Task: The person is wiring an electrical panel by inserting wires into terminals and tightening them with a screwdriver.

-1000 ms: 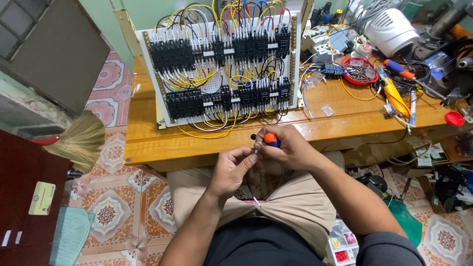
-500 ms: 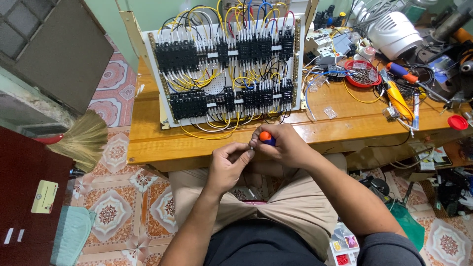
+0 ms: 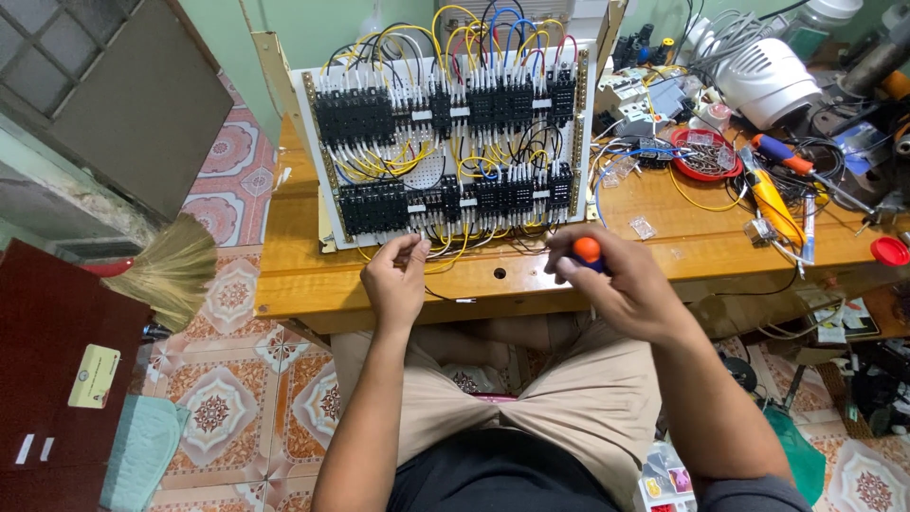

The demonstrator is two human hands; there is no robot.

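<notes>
Both hands have drawn apart from where they met over the lap: the left hand [image 3: 396, 280] now pinches at a wire end at the lower edge of the wiring panel [image 3: 445, 142] on the table [image 3: 313, 284]. The right hand [image 3: 616, 284] is closed around an orange-capped screwdriver [image 3: 587, 251], just beside the panel's front edge, so work looks to be shifting back to the terminals.

Position: one head camera, above the seated person's lap.
Facing: steeply down and forward.
Nearness: close; hands mid-frame, bench [image 3: 313, 284] and panel [image 3: 445, 142] in the upper half, floor at left.
</notes>
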